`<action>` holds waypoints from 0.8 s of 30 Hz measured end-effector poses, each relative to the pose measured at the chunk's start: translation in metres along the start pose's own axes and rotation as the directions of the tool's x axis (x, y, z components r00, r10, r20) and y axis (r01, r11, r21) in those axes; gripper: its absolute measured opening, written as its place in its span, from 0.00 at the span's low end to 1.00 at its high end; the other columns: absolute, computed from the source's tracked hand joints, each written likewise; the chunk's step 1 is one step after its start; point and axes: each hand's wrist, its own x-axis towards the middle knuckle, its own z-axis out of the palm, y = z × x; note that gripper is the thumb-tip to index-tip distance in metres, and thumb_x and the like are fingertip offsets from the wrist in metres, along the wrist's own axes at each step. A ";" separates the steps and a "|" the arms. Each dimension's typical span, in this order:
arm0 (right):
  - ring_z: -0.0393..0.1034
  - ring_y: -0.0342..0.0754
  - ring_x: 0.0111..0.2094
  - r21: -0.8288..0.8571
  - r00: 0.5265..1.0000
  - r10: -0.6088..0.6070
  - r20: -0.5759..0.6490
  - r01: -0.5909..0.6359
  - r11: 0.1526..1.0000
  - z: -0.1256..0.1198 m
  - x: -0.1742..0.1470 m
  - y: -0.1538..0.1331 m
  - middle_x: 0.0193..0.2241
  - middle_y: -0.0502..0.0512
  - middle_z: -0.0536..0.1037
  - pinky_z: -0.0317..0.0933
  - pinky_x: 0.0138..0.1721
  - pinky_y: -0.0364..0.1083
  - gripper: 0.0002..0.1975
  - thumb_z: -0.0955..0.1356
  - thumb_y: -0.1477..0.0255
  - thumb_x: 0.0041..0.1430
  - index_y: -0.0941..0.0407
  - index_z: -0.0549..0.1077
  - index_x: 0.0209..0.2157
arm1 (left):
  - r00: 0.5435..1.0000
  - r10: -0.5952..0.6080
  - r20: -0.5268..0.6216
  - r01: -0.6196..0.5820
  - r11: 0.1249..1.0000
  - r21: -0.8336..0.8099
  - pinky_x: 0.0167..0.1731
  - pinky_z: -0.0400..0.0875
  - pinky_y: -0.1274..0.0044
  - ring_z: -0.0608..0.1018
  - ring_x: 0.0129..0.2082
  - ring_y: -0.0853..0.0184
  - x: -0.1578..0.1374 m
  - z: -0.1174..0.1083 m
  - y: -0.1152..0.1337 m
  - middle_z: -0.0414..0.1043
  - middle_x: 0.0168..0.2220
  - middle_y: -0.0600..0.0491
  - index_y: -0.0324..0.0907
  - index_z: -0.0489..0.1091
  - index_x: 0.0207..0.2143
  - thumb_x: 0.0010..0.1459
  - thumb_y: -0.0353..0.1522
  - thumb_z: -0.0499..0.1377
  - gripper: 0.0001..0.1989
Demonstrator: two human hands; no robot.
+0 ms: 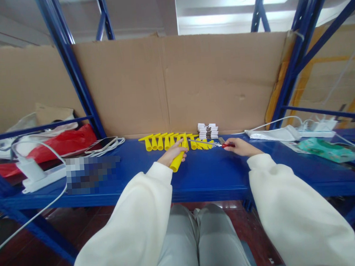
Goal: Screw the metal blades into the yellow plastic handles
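Observation:
My left hand (174,153) is wrapped round a yellow plastic part with a hollow tubular handle (177,162), held tilted with its open end toward me. In my right hand (240,146) is a screwdriver (228,145) with a red handle and a long thin metal shaft. The shaft points left, and its tip is at or close to the upper end of the held part; contact is too small to tell. Behind my hands stands a row of similar yellow parts (161,143). Small yellow pieces (204,144) and some tiny shiny items lie beneath the shaft.
Stacked white pieces (208,131) stand at the cardboard wall (126,88) behind the blue table (210,175). To the left are a power strip (44,176), cables and a red bag (66,144). A green packet (327,149) and another power strip (317,133) lie right. Blue posts (81,86) flank the table.

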 end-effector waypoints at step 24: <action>0.73 0.52 0.35 0.012 1.000 0.008 0.004 -0.008 1.000 0.002 0.000 -0.001 0.32 0.57 0.80 0.67 0.42 0.51 0.12 0.69 0.61 0.55 0.55 0.75 0.31 | 1.000 0.005 -0.005 -0.005 1.000 0.029 0.13 0.56 0.84 0.65 0.14 0.75 -0.004 0.003 0.001 0.65 0.22 0.60 0.45 0.47 0.71 0.59 0.18 0.52 0.39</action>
